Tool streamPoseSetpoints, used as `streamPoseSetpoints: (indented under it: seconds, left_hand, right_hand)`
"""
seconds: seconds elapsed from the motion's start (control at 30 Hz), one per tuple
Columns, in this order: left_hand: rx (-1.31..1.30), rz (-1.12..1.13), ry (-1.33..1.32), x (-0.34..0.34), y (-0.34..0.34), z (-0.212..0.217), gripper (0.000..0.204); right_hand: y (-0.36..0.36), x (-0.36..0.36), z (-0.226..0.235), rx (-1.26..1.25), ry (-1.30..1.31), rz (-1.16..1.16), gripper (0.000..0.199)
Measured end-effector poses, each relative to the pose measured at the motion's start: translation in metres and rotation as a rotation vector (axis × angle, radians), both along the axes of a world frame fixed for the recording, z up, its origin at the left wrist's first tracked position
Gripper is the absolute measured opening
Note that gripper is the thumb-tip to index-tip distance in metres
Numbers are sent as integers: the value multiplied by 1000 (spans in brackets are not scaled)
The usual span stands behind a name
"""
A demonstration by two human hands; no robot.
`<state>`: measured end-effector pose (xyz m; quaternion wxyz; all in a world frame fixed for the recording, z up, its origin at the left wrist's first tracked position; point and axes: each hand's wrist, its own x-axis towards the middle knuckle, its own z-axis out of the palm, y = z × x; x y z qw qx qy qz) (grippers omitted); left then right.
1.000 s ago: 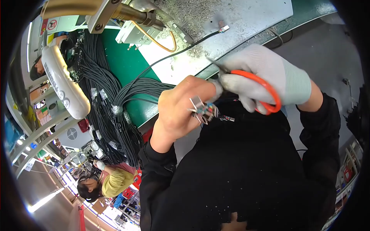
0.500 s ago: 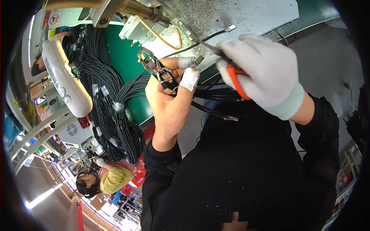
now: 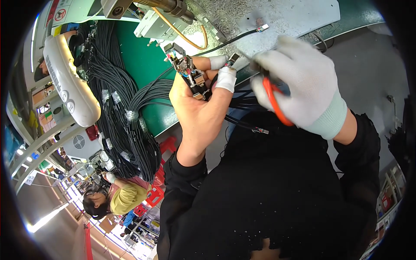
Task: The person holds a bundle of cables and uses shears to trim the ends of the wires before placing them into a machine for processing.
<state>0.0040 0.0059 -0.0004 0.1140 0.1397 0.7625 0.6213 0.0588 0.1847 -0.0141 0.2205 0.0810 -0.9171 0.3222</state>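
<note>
My left hand (image 3: 199, 117), with white wraps on the thumb and a finger, is closed around a bunch of black cables. Metal connectors (image 3: 184, 65) with small coloured wires stick out of its top. One cable end with a dark connector (image 3: 232, 59) stands up beside the thumb tip. My right hand (image 3: 303, 82), in a white knit glove, grips a red-handled hand tool (image 3: 277, 104) that looks like pliers. Its dark tip points toward that connector but stays apart from it; motion blurs the fingers and tip.
A large bundle of black cables (image 3: 117, 91) hangs over the green bench (image 3: 134, 52) at left. A metal machine (image 3: 173, 11) and a plate strewn with scraps (image 3: 286, 17) stand ahead. A white lamp (image 3: 71, 82) and a co-worker in yellow (image 3: 128, 197) are left.
My left hand and its cables have shifted slightly right. The red-handled tool has swung, its handles now lower and its tip pulled back from the bench plate.
</note>
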Motion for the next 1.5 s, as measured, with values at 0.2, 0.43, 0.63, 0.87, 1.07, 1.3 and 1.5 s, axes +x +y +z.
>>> streamPoseSetpoints:
  seconds: [0.2,0.43,0.63,0.87,1.07,1.3,1.5]
  left_hand:
    - [27,-36,42,1,6,-4,23]
    - [-30,50,129,1,9,-5,22]
    - [9,74,-29,-3,6,-2,17]
    - [4,27,-106,-3,3,-4,13]
    - [-4,40,-376,-22,-19,-25,8]
    - [319,-42,-570,-75,-14,-37,7]
    - [207,-160,-476,-95,-6,-35,9]
  right_hand:
    - [-3,6,6,27,-17,-8,15]
    - [-4,8,5,-355,-289,148,16]
    - [-13,1,-6,-306,-113,77,14]
    - [-17,0,-11,-267,-119,47,16]
    - [-2,-7,-25,-451,-334,88,20]
    - [23,-71,-25,43,147,162,25]
    - [29,-122,-37,-144,525,478,24]
